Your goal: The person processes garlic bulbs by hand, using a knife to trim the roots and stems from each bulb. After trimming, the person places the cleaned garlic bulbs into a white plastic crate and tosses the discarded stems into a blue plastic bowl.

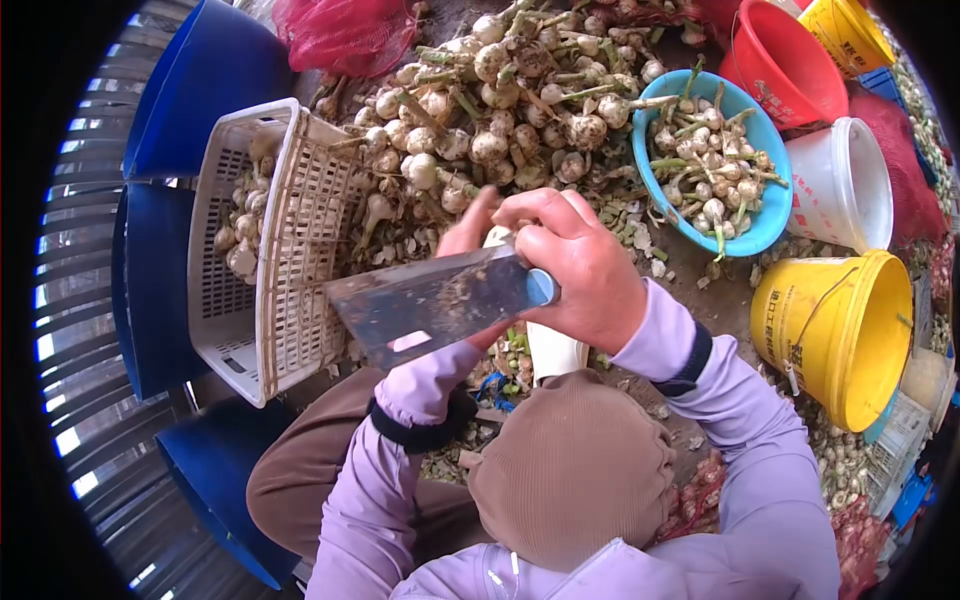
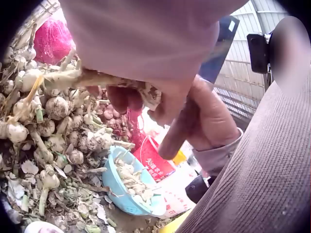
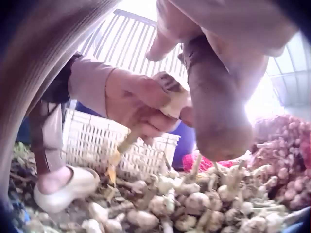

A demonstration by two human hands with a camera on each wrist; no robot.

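A: Nearest first; state of each grip?

B: Right grip (image 1: 590, 275) clenched round the handle of a knife (image 1: 430, 305); left grip (image 3: 138, 99) pinching a garlic bulb (image 3: 176, 101), thumb on top, fingers curled beneath.

A: Where is the bulb, measured from the right grip?

B: In the air between the hands, to the left of the right grip and just beside it; whether they touch, cannot tell; the left hand is nearer, being round it; my judgement: the coming move turns on this gap.

A: Which way does it point; long axis?

B: Bulb end toward the right grip; stem (image 3: 127, 143) leaves the other side of the left grip, slanting down and left in the right wrist view; long axis thus runs crosswise, sloping; the blade reaches leftward, broad face to the head camera, hiding much of the left hand.

A: Farther off?

B: White crate (image 1: 315, 235) at left, some bulbs inside; garlic heap (image 1: 500, 125) ahead; blue tub (image 1: 768, 222) of garlic ahead-right; yellow bucket (image 1: 790, 330) at right; red bucket (image 1: 760, 75) and pink mesh sack (image 1: 345, 35) beyond.
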